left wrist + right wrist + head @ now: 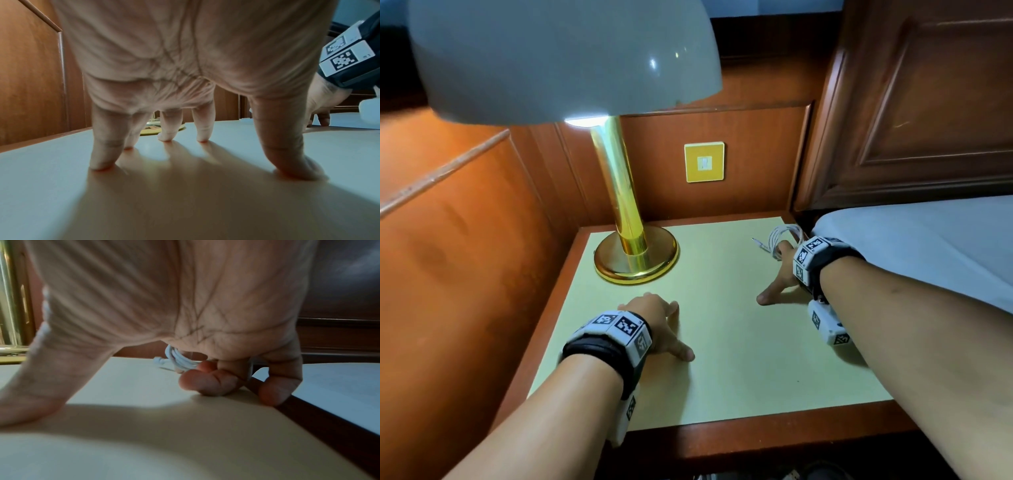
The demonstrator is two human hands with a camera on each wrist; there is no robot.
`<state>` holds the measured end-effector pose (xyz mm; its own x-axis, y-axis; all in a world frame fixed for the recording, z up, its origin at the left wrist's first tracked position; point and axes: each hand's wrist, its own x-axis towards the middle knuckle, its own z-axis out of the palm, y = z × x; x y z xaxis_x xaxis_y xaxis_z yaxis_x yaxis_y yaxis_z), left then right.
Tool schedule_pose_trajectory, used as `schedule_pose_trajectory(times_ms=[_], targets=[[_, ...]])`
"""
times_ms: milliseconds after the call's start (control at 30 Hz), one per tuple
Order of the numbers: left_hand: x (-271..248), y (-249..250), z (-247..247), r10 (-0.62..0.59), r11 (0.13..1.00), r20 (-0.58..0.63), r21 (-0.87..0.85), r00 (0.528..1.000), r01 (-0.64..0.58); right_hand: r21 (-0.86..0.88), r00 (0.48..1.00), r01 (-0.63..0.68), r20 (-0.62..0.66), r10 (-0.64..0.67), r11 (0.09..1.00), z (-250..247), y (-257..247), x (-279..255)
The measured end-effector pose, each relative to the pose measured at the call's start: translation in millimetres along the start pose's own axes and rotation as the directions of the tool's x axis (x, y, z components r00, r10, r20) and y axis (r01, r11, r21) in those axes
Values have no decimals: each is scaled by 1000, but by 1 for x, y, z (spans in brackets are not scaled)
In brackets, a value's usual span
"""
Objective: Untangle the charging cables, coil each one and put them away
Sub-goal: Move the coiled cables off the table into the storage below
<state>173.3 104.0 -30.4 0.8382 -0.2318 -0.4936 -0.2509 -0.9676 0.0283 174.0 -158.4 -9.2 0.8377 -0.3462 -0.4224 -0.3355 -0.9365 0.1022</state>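
The white coiled cable (784,238) sits bundled at the far right corner of the worktop (722,377), hard by the bed (928,246), its plug end poking out toward the lamp (635,253). Only 1 bundle is visible, and whether it holds more than 1 cable is not clear. By the look of it, the untangling and coiling are done; what's left, if anything, seems to be the final stowing, unless this corner is its resting place. Now the right hand (780,274): the wrist view shows its fingers (205,382) curled down at the edge of the coil, touching it or very nearly, thumb planted wide on the worktop, and whether they truly grip a strand can't be told from here. The left hand (657,325) is spread open, holding nothing, all 5 fingertips (102,164) propped on the bare surface.
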Motion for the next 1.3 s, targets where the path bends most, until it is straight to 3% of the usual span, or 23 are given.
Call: schedule_pose_trajectory(times_ms=[200,300,467,700,933,1167,1300], targets=[[-1,-1,2,17,1000,-21,-1,1000,-17,99,998,69,-11,-68,993,12,-1,-4],[-2,-7,10,13,999,-57,-45,998,-15,140,993,87,-88,-76,986,32,-3,-12],[-19,-17,31,45,983,-152,-169,987,-71,258,990,102,-120,-73,961,62,-22,-49],[-58,-40,62,83,971,-192,-206,978,-123,281,976,219,-68,-208,935,90,-52,-113],[-108,-84,87,4,972,-215,-229,977,-54,360,958,284,-81,-273,889,109,-53,-159],[-129,-115,101,-71,967,-230,-254,971,11,469,951,310,-174,-257,827,105,-60,-161],[-127,-119,108,-68,971,-275,-240,959,0,378,956,292,-146,-255,879,103,-79,-149]])
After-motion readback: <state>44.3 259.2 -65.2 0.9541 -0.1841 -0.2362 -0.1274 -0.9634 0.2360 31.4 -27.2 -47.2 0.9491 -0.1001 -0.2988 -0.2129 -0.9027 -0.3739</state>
